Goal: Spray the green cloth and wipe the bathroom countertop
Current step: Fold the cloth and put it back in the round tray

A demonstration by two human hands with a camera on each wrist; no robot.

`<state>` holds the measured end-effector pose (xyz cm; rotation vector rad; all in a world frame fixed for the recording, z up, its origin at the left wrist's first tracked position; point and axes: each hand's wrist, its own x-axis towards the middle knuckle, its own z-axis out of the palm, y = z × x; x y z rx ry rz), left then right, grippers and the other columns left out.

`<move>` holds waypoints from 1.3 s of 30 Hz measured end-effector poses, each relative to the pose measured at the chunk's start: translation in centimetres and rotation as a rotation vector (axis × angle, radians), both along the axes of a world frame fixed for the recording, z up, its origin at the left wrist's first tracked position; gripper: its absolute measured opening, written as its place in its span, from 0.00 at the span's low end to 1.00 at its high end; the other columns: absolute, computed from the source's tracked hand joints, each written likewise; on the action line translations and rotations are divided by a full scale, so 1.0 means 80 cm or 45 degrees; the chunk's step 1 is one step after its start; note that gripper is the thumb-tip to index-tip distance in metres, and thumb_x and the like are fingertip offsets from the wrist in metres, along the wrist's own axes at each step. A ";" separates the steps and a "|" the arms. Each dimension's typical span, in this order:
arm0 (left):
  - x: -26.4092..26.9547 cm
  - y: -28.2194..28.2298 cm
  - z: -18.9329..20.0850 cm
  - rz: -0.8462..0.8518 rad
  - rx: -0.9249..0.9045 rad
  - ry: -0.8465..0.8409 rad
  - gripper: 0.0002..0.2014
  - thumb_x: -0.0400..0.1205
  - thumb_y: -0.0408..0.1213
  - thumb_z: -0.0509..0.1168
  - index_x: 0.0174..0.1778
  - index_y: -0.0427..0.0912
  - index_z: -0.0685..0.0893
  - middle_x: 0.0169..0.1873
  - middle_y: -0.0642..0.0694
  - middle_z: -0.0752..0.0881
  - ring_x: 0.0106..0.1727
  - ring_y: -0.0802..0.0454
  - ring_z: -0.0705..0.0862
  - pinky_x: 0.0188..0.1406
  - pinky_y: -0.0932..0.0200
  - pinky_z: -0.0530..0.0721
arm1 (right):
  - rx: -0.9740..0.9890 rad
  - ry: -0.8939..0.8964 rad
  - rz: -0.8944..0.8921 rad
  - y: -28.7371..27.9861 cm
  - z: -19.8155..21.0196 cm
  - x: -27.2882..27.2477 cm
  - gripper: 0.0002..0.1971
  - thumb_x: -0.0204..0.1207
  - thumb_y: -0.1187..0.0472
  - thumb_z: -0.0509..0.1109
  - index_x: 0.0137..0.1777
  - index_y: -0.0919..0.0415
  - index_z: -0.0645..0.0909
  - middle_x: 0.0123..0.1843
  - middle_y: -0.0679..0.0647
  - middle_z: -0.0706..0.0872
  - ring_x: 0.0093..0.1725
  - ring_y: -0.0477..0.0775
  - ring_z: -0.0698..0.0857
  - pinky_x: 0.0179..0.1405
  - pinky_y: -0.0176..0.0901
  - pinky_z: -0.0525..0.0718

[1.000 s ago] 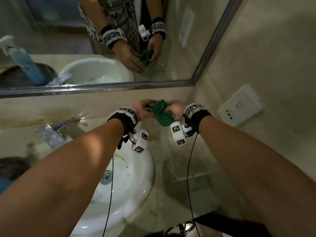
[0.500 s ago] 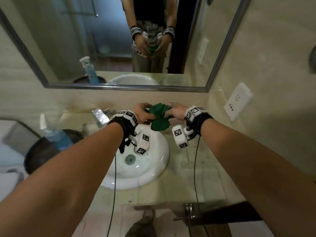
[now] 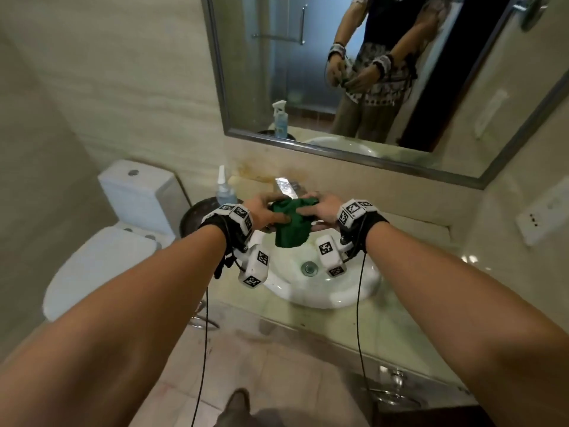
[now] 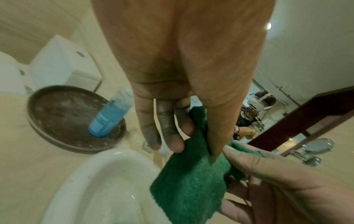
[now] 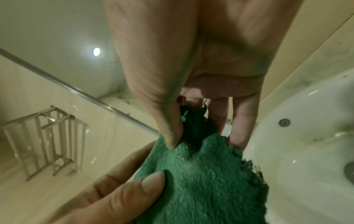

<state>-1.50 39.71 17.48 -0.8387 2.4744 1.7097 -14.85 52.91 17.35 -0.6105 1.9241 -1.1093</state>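
Observation:
Both hands hold a crumpled green cloth (image 3: 291, 226) in the air over the back of the white basin (image 3: 323, 291). My left hand (image 3: 271, 212) pinches its left edge between thumb and fingers (image 4: 172, 142). From the right, my right hand (image 3: 320, 211) pinches the top with its thumb pressed into the fabric. The cloth (image 4: 191, 181) hangs below the left hand (image 4: 195, 149). In the right wrist view, the right hand (image 5: 205, 143) grips the cloth (image 5: 206, 174). A blue spray bottle (image 3: 225, 192) stands in a dark round tray (image 3: 197, 214) left of the basin.
The beige countertop (image 3: 415, 309) runs around the basin to the right wall, which carries a socket (image 3: 542, 217). A chrome faucet (image 3: 286, 188) sits behind the cloth, below the mirror (image 3: 369, 72). A white toilet (image 3: 123, 217) stands at the left.
Both hands have kept hold of the cloth. It now hangs over the basin instead of the counter right of it. The head view has drawn back, bringing the toilet into sight.

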 end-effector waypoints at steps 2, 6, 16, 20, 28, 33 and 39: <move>0.029 -0.028 0.001 0.030 -0.034 0.014 0.32 0.76 0.31 0.74 0.77 0.48 0.75 0.61 0.45 0.85 0.46 0.49 0.86 0.35 0.66 0.90 | -0.002 -0.021 0.050 -0.037 -0.005 0.019 0.15 0.76 0.65 0.74 0.61 0.55 0.80 0.53 0.57 0.88 0.48 0.53 0.89 0.43 0.48 0.92; 0.075 -0.086 -0.006 0.016 -0.119 0.015 0.33 0.77 0.34 0.74 0.78 0.54 0.73 0.67 0.46 0.83 0.54 0.52 0.84 0.47 0.66 0.86 | -0.003 -0.030 0.100 -0.106 -0.010 0.058 0.16 0.76 0.67 0.73 0.63 0.56 0.80 0.57 0.61 0.87 0.56 0.61 0.88 0.56 0.58 0.89; 0.147 -0.267 -0.044 -0.047 -0.177 -0.162 0.32 0.71 0.31 0.79 0.72 0.37 0.79 0.59 0.41 0.88 0.54 0.50 0.86 0.48 0.70 0.87 | 0.099 0.159 0.015 -0.275 -0.048 0.132 0.09 0.75 0.64 0.75 0.49 0.51 0.82 0.45 0.65 0.86 0.35 0.59 0.81 0.24 0.41 0.81; 0.155 -0.319 -0.070 -0.010 -0.321 -0.230 0.21 0.73 0.31 0.77 0.64 0.37 0.87 0.55 0.39 0.91 0.48 0.50 0.86 0.56 0.59 0.85 | 0.115 0.234 -0.057 -0.321 -0.077 0.148 0.12 0.75 0.65 0.74 0.58 0.59 0.83 0.48 0.67 0.88 0.32 0.60 0.84 0.29 0.48 0.88; 0.128 -0.377 -0.150 0.169 -0.090 -0.330 0.14 0.76 0.28 0.74 0.57 0.32 0.88 0.46 0.35 0.90 0.46 0.40 0.90 0.53 0.45 0.90 | 0.333 0.463 -0.065 -0.385 -0.142 0.148 0.10 0.79 0.64 0.70 0.59 0.58 0.82 0.52 0.56 0.84 0.45 0.53 0.80 0.46 0.40 0.80; 0.093 -0.401 -0.197 0.183 -0.056 -0.499 0.19 0.74 0.29 0.75 0.61 0.32 0.86 0.51 0.35 0.90 0.50 0.39 0.91 0.55 0.44 0.89 | 0.566 0.542 0.137 -0.412 -0.185 0.126 0.15 0.79 0.66 0.65 0.65 0.56 0.78 0.59 0.60 0.84 0.50 0.60 0.84 0.43 0.40 0.78; 0.057 -0.425 -0.247 0.053 -0.129 -0.686 0.21 0.70 0.36 0.78 0.59 0.39 0.88 0.53 0.43 0.90 0.51 0.43 0.89 0.57 0.51 0.88 | 0.720 0.554 0.311 -0.442 -0.228 0.097 0.20 0.79 0.69 0.64 0.70 0.58 0.75 0.65 0.64 0.82 0.60 0.65 0.84 0.51 0.47 0.82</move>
